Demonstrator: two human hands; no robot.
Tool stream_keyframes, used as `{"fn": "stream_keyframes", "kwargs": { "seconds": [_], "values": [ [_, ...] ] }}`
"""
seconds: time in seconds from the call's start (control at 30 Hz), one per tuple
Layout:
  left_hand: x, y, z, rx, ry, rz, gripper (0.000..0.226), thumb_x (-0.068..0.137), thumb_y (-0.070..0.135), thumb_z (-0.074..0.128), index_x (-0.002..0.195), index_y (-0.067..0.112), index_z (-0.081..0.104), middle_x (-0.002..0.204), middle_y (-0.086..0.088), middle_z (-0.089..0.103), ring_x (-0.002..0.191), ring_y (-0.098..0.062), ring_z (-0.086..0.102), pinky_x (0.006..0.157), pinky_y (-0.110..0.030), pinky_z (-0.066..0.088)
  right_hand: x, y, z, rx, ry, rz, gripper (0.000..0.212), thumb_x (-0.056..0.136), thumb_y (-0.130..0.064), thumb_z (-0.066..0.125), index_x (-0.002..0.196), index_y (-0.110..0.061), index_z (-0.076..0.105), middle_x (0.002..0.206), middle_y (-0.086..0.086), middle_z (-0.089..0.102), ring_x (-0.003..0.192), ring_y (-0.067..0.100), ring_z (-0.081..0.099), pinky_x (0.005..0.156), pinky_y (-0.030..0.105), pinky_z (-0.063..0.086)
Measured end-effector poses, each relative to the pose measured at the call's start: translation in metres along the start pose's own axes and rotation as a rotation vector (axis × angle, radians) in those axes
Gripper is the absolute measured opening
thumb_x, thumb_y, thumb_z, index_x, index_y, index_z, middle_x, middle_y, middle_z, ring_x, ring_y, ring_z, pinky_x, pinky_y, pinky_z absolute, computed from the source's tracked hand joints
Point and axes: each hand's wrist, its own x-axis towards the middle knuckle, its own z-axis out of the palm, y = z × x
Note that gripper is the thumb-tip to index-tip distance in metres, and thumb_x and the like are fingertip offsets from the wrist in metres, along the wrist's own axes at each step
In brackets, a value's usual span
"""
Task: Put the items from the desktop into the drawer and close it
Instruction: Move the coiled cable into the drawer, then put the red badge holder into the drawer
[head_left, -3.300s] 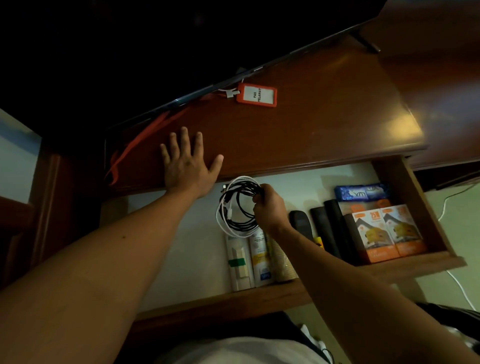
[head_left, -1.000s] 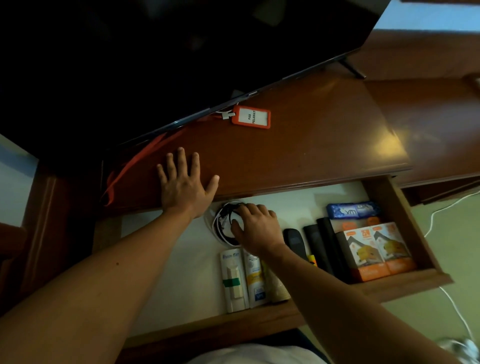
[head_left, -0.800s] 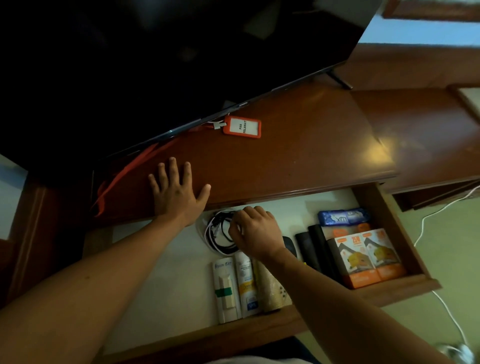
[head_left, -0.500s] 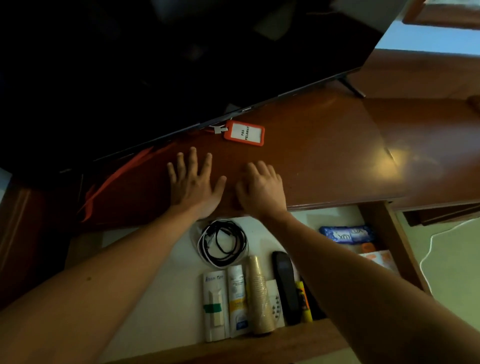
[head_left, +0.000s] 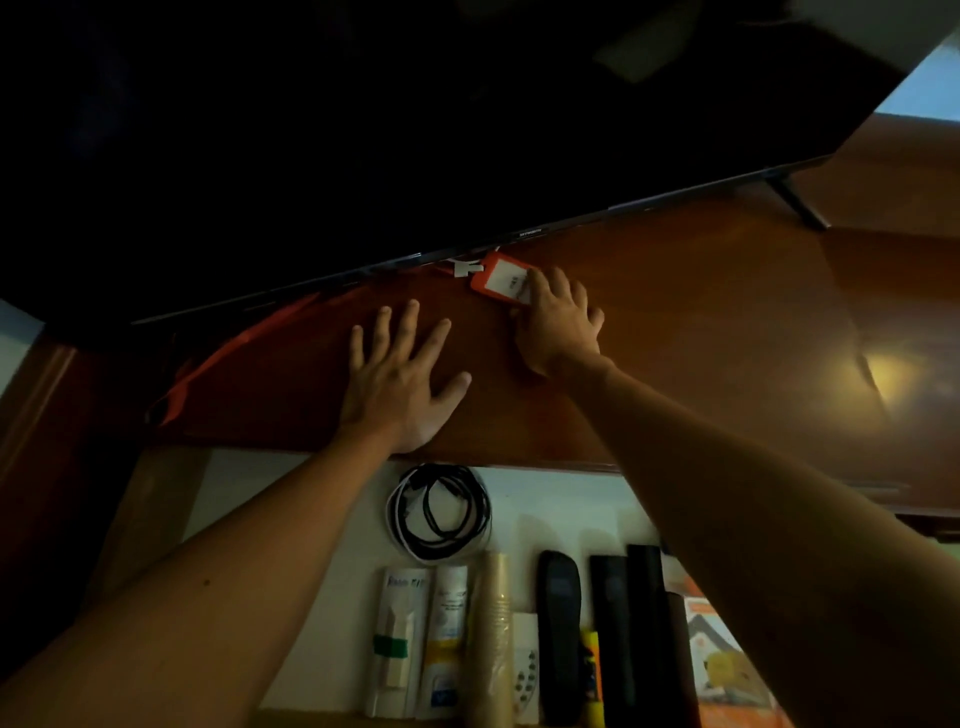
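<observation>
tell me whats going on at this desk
A person is clearing the desk into the open drawer below it. The right hand reaches to the orange badge holder by the TV, fingertips on it, not lifted yet. The left hand lies flat on the desk. A coiled cable already sits in the drawer.

Your desktop (head_left: 701, 332) is polished reddish wood, glossy, throwing back a lamp glare. Badge holder (head_left: 498, 278) looks like orange plastic with a white paper insert. TV screen (head_left: 363, 130) is smooth black, slightly reflective. Drawer floor (head_left: 311, 483) is pale, matt.
</observation>
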Motion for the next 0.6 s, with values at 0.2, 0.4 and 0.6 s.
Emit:
{"fn": "stream_keyframes", "kwargs": {
  "seconds": [0.2,0.4,0.6],
  "values": [
    [-0.002,0.001,-0.001,-0.054,0.032,-0.012,0.080,0.089,0.077,0.024,0.158,0.037,0.021,0.169,-0.004,0.007,0.155,-0.030,0.001,0.123,-0.055,-0.001,-0.022,0.010,-0.012,-0.166,-0.022,-0.044,0.058,0.097,-0.046,0.053,0.147,-0.022,0.038,0.148,0.012,0.032,0.134,0.037,0.032,0.109,0.058,0.033],
    [-0.022,0.007,0.001,-0.207,0.146,-0.044,0.061,0.096,0.053,0.040,0.148,0.022,0.048,0.164,-0.007,0.030,0.153,-0.030,0.018,0.123,-0.054,0.011,-0.079,0.016,-0.019,-0.323,0.032,-0.216,0.041,0.102,-0.026,0.045,0.141,-0.012,0.041,0.136,0.016,0.051,0.117,0.040,0.054,0.092,0.050,0.051],
    [-0.053,0.031,-0.012,-0.390,0.061,-0.094,0.057,0.095,0.037,0.060,0.149,0.028,0.044,0.164,0.000,0.030,0.153,-0.027,0.017,0.123,-0.054,0.011,-0.129,0.010,-0.032,-0.029,0.076,-0.059,0.015,0.103,-0.021,0.045,0.116,-0.013,0.047,0.103,0.005,0.062,0.079,0.023,0.064,0.071,0.041,0.058]
  ]
}}
